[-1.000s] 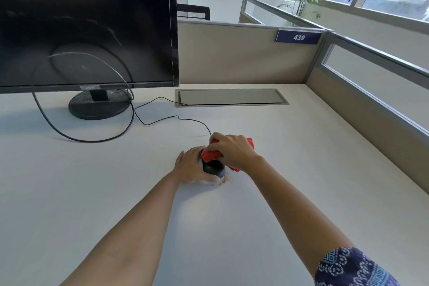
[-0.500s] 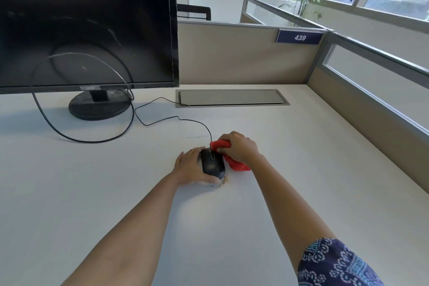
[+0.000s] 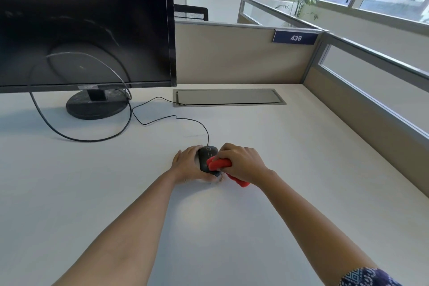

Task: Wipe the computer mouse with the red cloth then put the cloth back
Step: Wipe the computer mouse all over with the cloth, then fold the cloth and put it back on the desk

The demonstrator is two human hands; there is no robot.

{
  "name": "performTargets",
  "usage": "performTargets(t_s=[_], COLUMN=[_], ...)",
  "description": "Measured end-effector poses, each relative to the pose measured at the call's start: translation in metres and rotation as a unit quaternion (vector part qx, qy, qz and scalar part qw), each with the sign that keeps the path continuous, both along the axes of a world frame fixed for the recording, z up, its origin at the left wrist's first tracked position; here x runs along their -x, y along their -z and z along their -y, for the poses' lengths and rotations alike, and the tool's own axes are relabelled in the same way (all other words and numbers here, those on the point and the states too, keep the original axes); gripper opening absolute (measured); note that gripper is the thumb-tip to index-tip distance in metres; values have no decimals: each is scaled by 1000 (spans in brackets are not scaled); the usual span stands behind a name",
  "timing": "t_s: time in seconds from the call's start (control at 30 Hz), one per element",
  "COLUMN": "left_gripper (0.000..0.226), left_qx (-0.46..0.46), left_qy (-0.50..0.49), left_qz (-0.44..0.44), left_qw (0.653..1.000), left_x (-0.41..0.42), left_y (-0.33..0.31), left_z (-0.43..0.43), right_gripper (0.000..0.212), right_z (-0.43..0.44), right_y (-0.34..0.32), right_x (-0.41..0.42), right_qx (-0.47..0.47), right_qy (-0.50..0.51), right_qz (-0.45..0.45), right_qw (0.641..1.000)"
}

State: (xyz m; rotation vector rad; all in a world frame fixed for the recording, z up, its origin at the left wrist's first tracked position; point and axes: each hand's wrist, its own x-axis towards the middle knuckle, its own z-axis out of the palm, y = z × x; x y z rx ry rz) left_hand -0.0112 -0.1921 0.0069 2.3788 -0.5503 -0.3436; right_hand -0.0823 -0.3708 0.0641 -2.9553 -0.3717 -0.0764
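Note:
A black wired computer mouse (image 3: pixel 206 155) rests on the white desk (image 3: pixel 290 193) in the middle of the head view. My left hand (image 3: pixel 189 166) grips its left side and near end, holding it steady. My right hand (image 3: pixel 241 161) is closed around a bunched red cloth (image 3: pixel 219 163), which presses on the right rear part of the mouse. A tail of the cloth sticks out under my right wrist. The front of the mouse with its wheel is uncovered.
The mouse cable (image 3: pixel 176 119) runs back toward a black monitor (image 3: pixel 86 25) on a round stand (image 3: pixel 97 105) at the left. A thicker black cable (image 3: pixel 76 138) loops on the desk. A grey cable hatch (image 3: pixel 228 97) lies behind. Beige partitions (image 3: pixel 243 53) bound the back and right.
My right hand with the red cloth went from the top of the mouse to its far right front, then came back to the right rear. My left hand kept its hold.

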Motion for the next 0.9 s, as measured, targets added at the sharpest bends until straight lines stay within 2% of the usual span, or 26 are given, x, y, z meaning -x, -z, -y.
performTargets(t_s=[0.27, 0.33, 0.4, 0.47, 0.53, 0.6, 0.67, 0.73, 0.8, 0.87, 0.9], left_gripper=[126, 122, 117, 116, 119, 127, 133, 113, 70, 41, 36], left_qx=[5, -2, -5, -10, -20, -31, -30, -7, 44, 108, 142], left_qy=[1, 5, 8, 9, 9, 14, 12, -14, -68, -130, -159], left_qz=[-17, -9, -7, -10, -14, -24, -35, -10, 70, 106, 78], left_qw=[1000, 1000, 1000, 1000, 1000, 999, 999, 1000, 994, 980, 974], left_x=[0, 0, 0, 1, 1, 2, 0, -4, -8, -8, -7], left_y=[-1, -2, -5, -8, -8, -9, -14, -20, -28, -45, -55], left_z=[-2, -2, -1, 0, 0, 1, 2, 4, 7, 13, 17], right_gripper=[22, 24, 25, 23, 29, 40, 46, 47, 57, 62, 58], right_z=[11, 20, 24, 19, 16, 14, 11, 7, 5, 6, 5], right_y=[-8, -13, -20, -25, -26, -28, -33, -35, -33, -29, -30], right_x=[16, 17, 15, 12, 8, 4, 0, -4, -9, -13, -15], right_qx=[101, 41, -126, -334, -518, -650, -722, -783, -841, -871, -880], right_qy=[-43, 28, 124, 181, 198, 165, 103, 86, 104, 113, 115], right_qz=[-23, -18, -1, -5, -44, -100, -136, -152, -160, -161, -152], right_qw=[994, 999, 984, 925, 831, 735, 670, 597, 506, 450, 436])
